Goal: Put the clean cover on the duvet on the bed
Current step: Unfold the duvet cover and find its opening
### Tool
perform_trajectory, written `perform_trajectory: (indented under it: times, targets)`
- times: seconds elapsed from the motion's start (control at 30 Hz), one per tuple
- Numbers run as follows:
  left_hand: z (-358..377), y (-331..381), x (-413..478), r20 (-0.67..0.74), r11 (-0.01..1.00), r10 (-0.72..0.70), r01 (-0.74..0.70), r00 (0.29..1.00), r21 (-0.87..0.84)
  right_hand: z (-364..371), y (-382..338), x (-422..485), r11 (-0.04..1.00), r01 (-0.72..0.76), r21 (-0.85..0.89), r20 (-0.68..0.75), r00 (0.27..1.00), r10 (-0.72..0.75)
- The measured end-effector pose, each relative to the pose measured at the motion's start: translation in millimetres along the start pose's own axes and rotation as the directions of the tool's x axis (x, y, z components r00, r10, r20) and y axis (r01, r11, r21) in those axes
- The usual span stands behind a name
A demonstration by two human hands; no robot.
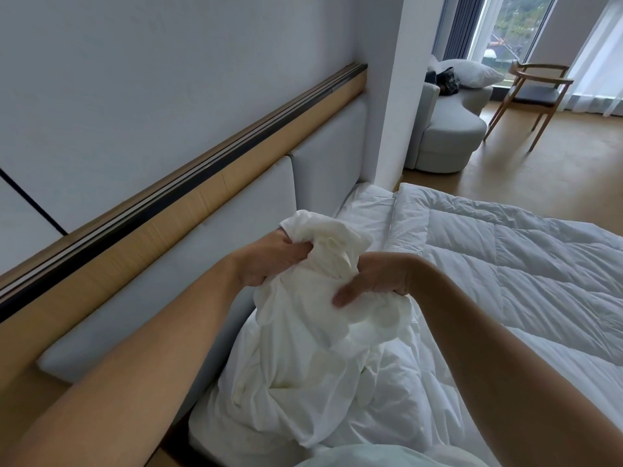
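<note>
At the head of the bed (365, 214), beside the padded headboard (323, 163), a person stood with both hands raised over the mattress. Left hand (269, 264): fingers curled into a gathered bunch of the white cover (303, 348), clenched on the cloth near its top. Right hand (374, 281): thumb laid along the front of the same bunch, fingers wrapped behind it, likewise gripping the cover. The hands were close together, with a fold of cloth standing up between them. Below them the rest of the cover hung down into a crumpled heap on the near corner of the bed, against the headboard. The quilted duvet (505, 257) lay spread flat across the bed to the right, its near edge meeting the heap. Whether a duvet corner was inside the bunch could not be told.

Handling, as judged: the cover looked thin, light and limp, so it would sag and twist wherever unsupported, yet would slip little from a closed fist. The duvet looked bulkier, soft and springy rather than heavy. The best hold would be at corners and seams: a cover corner pinched together with the matching duvet corner, one pair in each hand.
</note>
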State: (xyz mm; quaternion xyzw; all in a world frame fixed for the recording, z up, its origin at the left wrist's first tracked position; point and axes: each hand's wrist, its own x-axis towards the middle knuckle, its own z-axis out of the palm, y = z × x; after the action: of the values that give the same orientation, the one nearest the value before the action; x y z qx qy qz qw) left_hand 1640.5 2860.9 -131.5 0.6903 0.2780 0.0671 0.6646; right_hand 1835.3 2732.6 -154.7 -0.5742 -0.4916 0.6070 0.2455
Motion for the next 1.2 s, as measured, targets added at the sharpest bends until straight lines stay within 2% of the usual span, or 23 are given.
perform_trajectory:
  times: [0.1, 0.17, 0.27, 0.43, 0.7, 0.8, 0.87, 0.97, 1.07, 1.13, 1.2]
  targets:
    - [-5.4, 3.8, -1.5, 0.003, 0.999, -0.049, 0.049, 0.999, -0.005, -5.5, 2.9, 1.3, 0.924, 0.157, 0.349, -0.117, 0.985, -0.124]
    - [-8.5, 3.8, -2.8, 0.07, 0.993, -0.119, 0.12, 0.99, 0.0, -7.8, 3.2, 3.6, 0.857, 0.224, 0.464, -0.174, 0.972, -0.16]
    - [-12.0, 0.0, -4.0, 0.175, 0.981, -0.185, 0.191, 0.967, -0.021, -5.7, 1.6, 10.8, 0.832, 0.273, 0.482, -0.251, 0.953, -0.167]
    - [-21.8, -2.8, -9.3, 0.255, 0.981, -0.192, 0.192, 0.948, 0.028, 0.2, 3.4, 17.7, 0.792, 0.363, 0.491, -0.365, 0.911, -0.192]
    - [-11.7, -11.0, -10.1, 0.196, 0.976, -0.211, 0.195, 0.958, 0.097, 2.5, 4.7, 18.4, 0.738, 0.484, 0.47, -0.443, 0.853, -0.278]
    - [-12.2, -8.6, -9.5, 0.105, 0.978, -0.2, 0.191, 0.974, 0.09, 1.9, 6.4, 13.2, 0.736, 0.469, 0.488, -0.43, 0.863, -0.265]
    - [-10.8, -6.5, -8.1, 0.052, 0.985, -0.174, 0.174, 0.983, 0.015, -1.5, 5.9, 7.7, 0.779, 0.394, 0.487, -0.394, 0.895, -0.207]
    - [-8.7, -3.4, -5.7, 0.021, 0.991, -0.096, 0.098, 0.995, -0.088, -2.8, 2.5, -1.7, 0.888, 0.211, 0.41, -0.196, 0.971, -0.14]
    - [-4.6, 1.2, -5.1, 0.039, 0.996, -0.004, 0.008, 0.999, -0.088, 1.9, -1.0, -3.1, 0.969, 0.118, 0.218, 0.005, 0.993, -0.122]
    - [-2.6, 4.5, -5.5, 0.036, 0.994, 0.055, -0.051, 0.998, -0.096, 2.7, -2.4, -0.1, 0.971, 0.13, 0.203, -0.006, 0.991, -0.131]
    - [-3.9, 6.9, -6.4, 0.023, 0.992, 0.076, -0.073, 0.997, -0.107, 0.3, -2.8, 0.6, 0.934, 0.164, 0.318, -0.042, 0.986, -0.159]
